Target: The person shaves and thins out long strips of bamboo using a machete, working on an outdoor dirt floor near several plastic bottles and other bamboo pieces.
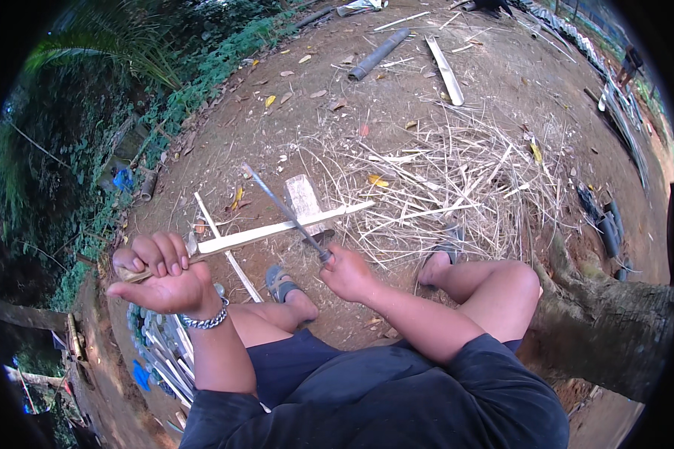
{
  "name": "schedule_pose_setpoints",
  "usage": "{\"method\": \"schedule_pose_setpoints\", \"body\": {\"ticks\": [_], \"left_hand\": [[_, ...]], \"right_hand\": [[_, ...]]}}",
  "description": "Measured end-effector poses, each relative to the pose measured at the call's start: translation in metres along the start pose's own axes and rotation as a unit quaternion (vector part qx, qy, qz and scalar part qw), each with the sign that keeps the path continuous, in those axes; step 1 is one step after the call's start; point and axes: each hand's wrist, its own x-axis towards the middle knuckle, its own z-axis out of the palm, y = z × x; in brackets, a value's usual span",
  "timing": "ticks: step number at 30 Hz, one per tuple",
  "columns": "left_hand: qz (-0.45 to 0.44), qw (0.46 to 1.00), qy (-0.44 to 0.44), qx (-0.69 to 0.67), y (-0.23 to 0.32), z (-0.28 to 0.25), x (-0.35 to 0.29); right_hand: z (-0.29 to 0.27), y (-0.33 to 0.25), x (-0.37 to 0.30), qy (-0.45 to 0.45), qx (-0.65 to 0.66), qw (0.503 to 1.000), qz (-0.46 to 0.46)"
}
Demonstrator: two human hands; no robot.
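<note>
My left hand [165, 273] is closed around the near end of a pale split bamboo strip [254, 234], which points away to the right. A long, narrow-bladed knife [275, 200] is gripped by its handle in my right hand [348, 275]. Its blade slants up and left, crossing over the strip in this view; whether it touches the strip I cannot tell. Behind the crossing stands a light wooden block [302, 196]. Another thin strip [228, 251] lies on the ground between my left hand and my sandalled foot [281, 284].
A heap of thin shavings [457, 187] covers the ground ahead and right. Farther off lie a dark bamboo tube [379, 54] and a split bamboo piece [445, 71]. A thick log [606, 322] is at my right; several cut strips [171, 359] lie by my left side. Green plants border the left.
</note>
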Motion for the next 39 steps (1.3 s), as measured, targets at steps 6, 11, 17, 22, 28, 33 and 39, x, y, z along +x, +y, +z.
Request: {"method": "schedule_pose_setpoints", "body": {"ticks": [6, 11, 17, 22, 28, 33, 39], "left_hand": [[0.022, 0.996, 0.067, 0.06, 0.008, 0.026, -0.027], [0.026, 0.995, 0.08, 0.059, 0.014, 0.023, -0.039], [0.039, 0.995, 0.08, 0.038, 0.015, 0.036, -0.058], [0.053, 0.998, 0.042, 0.017, 0.014, 0.047, -0.058], [0.042, 0.994, 0.08, 0.061, 0.013, 0.049, -0.057], [0.063, 0.992, 0.091, 0.056, 0.004, 0.041, -0.046], [0.06, 0.994, 0.067, 0.057, 0.005, 0.052, -0.054]], "right_hand": [[0.004, -0.002, -0.015, -0.014, 0.011, 0.998, -0.057], [-0.004, -0.017, -0.032, -0.022, -0.013, 1.0, -0.013], [-0.008, 0.02, -0.04, -0.025, -0.022, 0.998, 0.049], [-0.025, 0.026, -0.037, -0.042, -0.035, 0.996, 0.077], [-0.018, -0.003, -0.038, -0.038, 0.004, 0.998, -0.047], [-0.026, -0.03, -0.047, -0.063, -0.008, 0.998, 0.009], [-0.025, 0.021, -0.046, -0.022, -0.041, 0.998, 0.042]]}}
